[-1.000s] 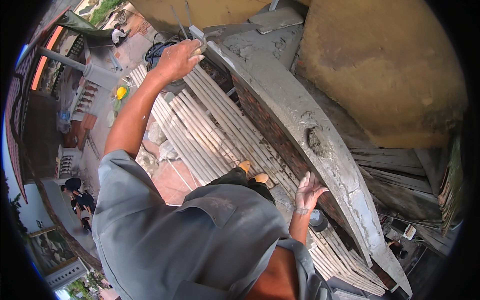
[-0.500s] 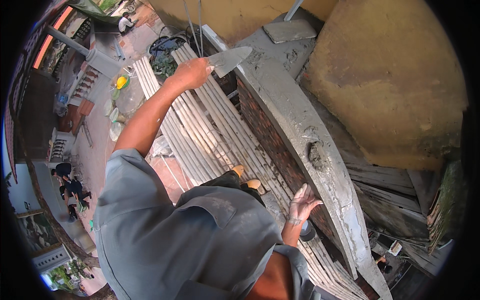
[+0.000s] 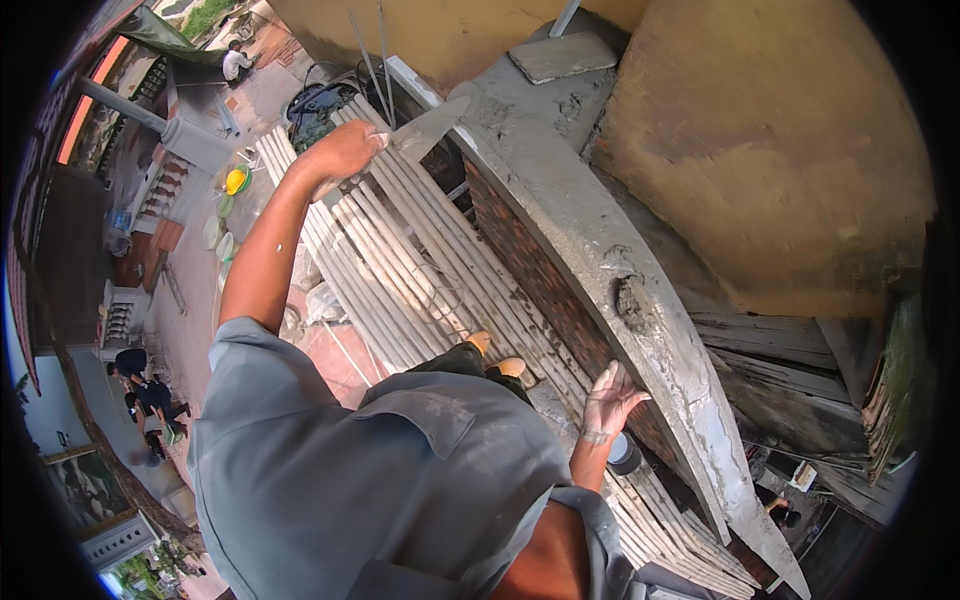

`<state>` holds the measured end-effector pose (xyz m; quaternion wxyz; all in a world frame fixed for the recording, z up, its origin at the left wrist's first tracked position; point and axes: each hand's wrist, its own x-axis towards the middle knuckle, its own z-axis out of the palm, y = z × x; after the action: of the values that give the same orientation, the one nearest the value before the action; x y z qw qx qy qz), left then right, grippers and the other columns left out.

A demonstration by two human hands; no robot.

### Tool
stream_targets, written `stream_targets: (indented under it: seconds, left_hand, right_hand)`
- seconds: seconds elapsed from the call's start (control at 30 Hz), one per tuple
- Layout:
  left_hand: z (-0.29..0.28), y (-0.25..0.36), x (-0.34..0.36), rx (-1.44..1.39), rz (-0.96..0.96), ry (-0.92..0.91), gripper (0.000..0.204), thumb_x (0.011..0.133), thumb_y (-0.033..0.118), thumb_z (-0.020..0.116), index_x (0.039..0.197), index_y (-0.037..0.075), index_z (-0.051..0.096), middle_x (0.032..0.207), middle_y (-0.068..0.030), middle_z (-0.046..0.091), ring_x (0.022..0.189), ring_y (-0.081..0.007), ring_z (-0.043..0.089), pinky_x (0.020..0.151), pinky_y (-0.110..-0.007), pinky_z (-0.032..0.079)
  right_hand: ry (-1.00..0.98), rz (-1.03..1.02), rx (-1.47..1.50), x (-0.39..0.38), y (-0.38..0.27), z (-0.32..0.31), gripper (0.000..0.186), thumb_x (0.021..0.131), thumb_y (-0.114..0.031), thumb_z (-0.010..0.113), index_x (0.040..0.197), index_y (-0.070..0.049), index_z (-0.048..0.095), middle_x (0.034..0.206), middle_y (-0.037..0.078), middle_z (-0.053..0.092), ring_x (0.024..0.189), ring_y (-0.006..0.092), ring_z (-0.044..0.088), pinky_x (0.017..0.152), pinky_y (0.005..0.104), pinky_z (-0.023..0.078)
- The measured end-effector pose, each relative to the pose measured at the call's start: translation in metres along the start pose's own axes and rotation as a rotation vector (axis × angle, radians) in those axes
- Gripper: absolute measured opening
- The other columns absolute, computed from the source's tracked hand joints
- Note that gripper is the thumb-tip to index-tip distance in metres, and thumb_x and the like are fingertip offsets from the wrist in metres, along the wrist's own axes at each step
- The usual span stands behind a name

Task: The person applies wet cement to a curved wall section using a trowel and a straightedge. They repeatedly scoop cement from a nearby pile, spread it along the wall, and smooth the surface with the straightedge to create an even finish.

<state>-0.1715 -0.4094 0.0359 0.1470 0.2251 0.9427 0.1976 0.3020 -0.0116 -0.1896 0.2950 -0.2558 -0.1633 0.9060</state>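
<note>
My left hand [image 3: 345, 155] is closed round the handle end of a pointed trowel [image 3: 432, 128], its blade out over the near edge of a wall's wet mortar top [image 3: 560, 205]. Lower down that wall, my right hand [image 3: 608, 402] is held palm up with fingers stretched and the thumb apart. It holds nothing and is close to the edge of the mortar; whether it touches is hard to tell. A small heap of mortar [image 3: 632, 300] sits on the wall top above the right hand. Bare brick [image 3: 535, 260] shows on the wall's side.
Under my feet [image 3: 508, 368] runs a platform of long pale poles [image 3: 400, 240]. A flat slab [image 3: 563, 57] lies at the wall's far end, beside a yellowish wall [image 3: 760, 150]. A dark cup-like thing [image 3: 624, 455] is near my right wrist. Other people [image 3: 150, 390] are below left.
My left hand and the trowel have drawn back a little to the left, away from the wall top. The right hand has stayed by the edge. The whole view has shifted slightly.
</note>
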Motion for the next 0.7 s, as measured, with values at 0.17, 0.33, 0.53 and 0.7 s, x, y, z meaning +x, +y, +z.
stream_targets:
  seconds: [0.17,0.33,0.53,0.7]
  left_hand:
    - [0.001,0.006,0.035,-0.096,-0.106,0.006,0.047,0.102,0.034,0.052,0.087,-0.009,0.062,0.074,-0.0241,0.064,0.070,-0.0364,0.063,0.074,-0.047,0.049]
    - [0.033,0.011,0.056,-0.076,0.018,-0.060,0.047,0.103,0.034,0.051,0.098,-0.011,0.065,0.087,-0.0311,0.067,0.086,-0.0452,0.066,0.082,-0.049,0.050]
    - [0.054,0.047,0.024,0.017,0.204,-0.100,0.043,0.104,0.033,0.051,0.099,-0.008,0.061,0.090,-0.0321,0.064,0.088,-0.0474,0.063,0.083,-0.050,0.049]
    - [0.054,0.079,-0.004,0.173,0.176,-0.106,0.042,0.103,0.036,0.054,0.106,-0.005,0.062,0.096,-0.0316,0.066,0.099,-0.0482,0.065,0.087,-0.053,0.049]
  right_hand:
    - [0.002,-0.035,-0.026,0.001,0.001,-0.001,0.075,0.085,-0.058,0.069,0.138,-0.006,0.058,0.145,0.009,0.058,0.136,0.0279,0.052,0.115,0.0393,0.043]
    - [0.020,0.023,-0.001,0.000,-0.001,-0.002,0.079,0.084,-0.060,0.069,0.138,-0.003,0.057,0.145,0.010,0.057,0.136,0.0282,0.052,0.114,0.0396,0.044]
    - [-0.010,0.021,0.005,0.001,-0.001,-0.001,0.075,0.085,-0.058,0.070,0.138,-0.007,0.058,0.143,0.010,0.059,0.132,0.0277,0.055,0.110,0.0398,0.048]
    - [-0.066,0.022,0.005,-0.001,-0.002,0.004,0.066,0.087,-0.055,0.069,0.137,-0.014,0.059,0.144,0.008,0.059,0.131,0.0271,0.057,0.108,0.0389,0.050]
